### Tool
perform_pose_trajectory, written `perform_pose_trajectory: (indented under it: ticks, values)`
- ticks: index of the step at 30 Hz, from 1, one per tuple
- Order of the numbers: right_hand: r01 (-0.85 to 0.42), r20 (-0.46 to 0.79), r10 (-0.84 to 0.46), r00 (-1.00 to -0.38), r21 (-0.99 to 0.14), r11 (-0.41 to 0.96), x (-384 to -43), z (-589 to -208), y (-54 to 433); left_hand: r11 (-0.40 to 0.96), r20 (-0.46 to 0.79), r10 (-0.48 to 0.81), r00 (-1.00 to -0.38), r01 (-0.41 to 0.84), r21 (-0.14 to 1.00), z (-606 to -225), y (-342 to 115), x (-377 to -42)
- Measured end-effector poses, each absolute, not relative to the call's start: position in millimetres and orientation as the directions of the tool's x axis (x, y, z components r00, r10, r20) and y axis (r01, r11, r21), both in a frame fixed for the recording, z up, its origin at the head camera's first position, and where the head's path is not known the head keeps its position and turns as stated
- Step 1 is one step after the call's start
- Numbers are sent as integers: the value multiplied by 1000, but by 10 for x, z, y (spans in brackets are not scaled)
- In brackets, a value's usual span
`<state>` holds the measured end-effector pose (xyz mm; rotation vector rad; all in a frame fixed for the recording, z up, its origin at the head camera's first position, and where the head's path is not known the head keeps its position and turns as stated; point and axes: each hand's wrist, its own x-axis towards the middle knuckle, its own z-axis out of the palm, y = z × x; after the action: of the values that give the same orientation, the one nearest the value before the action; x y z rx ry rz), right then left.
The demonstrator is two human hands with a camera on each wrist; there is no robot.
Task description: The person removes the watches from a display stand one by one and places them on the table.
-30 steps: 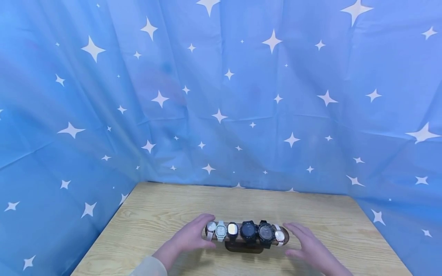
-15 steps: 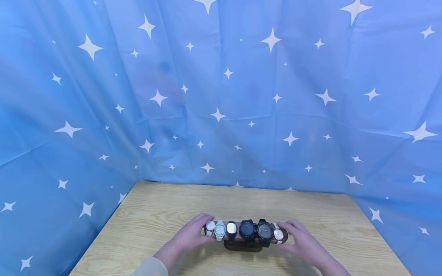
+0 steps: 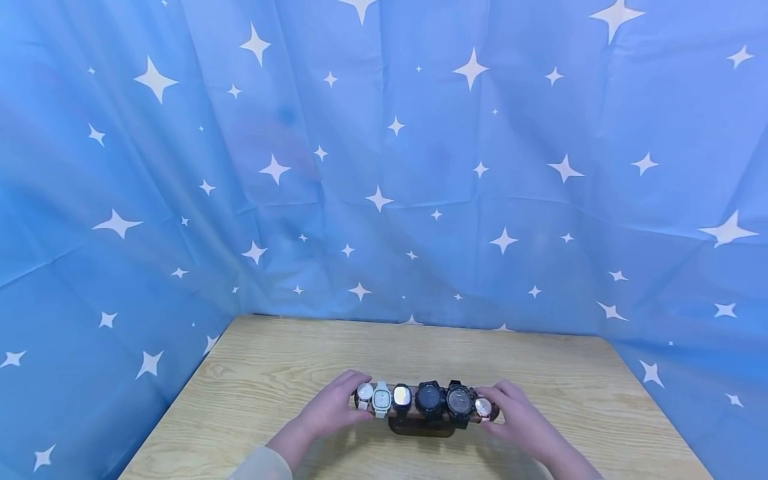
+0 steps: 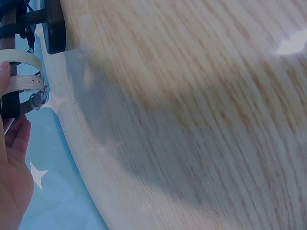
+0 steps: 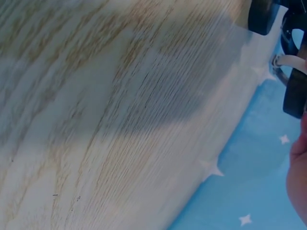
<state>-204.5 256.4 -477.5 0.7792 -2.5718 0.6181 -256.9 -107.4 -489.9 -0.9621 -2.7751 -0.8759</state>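
Note:
A dark watch stand (image 3: 421, 428) bears a row of several wristwatches on its long bar. At its left end, my left hand (image 3: 329, 405) grips the bar with thumb in front and fingers behind, round a white-strapped watch (image 3: 365, 392). Beside that are a pale square watch (image 3: 381, 399) and a black watch with a lit square face (image 3: 402, 396). Two bulky black watches follow, one of them a round digital watch (image 3: 459, 401). My right hand (image 3: 516, 413) grips the right end by another white-strapped watch (image 3: 483, 407). In the left wrist view, the bar end (image 4: 10, 106) shows between thumb and fingers.
The stand is on a light wood-grain table (image 3: 288, 353), near its front. A blue curtain with white stars (image 3: 432, 167) hangs behind the table and along its sides.
My right hand has moved left and closed in on the stand's right end, from slightly apart to gripping it. The left hand keeps its place; the view has shifted slightly.

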Motion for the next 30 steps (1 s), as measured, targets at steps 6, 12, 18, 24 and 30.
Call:
perform_pose_trajectory:
  ticks: [6, 12, 18, 24, 30]
  values:
    - [-617, 544, -419, -728, -253, 745, -2053, -4812, 2585, 629, 259, 554, -791, 602, 491, -4908, -1070, -2577]
    - [-585, 533, -389, -751, -265, 767, -2031, -4839, 2667, 631, 249, 558, -792, 600, 493, -4895, -1082, -2573]
    - [-592, 576, -380, -724, -236, 770, -2031, -4872, 2721, 622, 255, 562, -787, 606, 496, -4882, -1096, -2584]
    - [-599, 587, -380, -715, -233, 766, -2020, -4897, 2753, 624, 259, 565, -783, 611, 487, -4912, -1092, -2598]
    - [-565, 572, -347, -743, -258, 784, -1995, -4890, 2758, 626, 267, 564, -782, 615, 479, -4911, -1088, -2593]
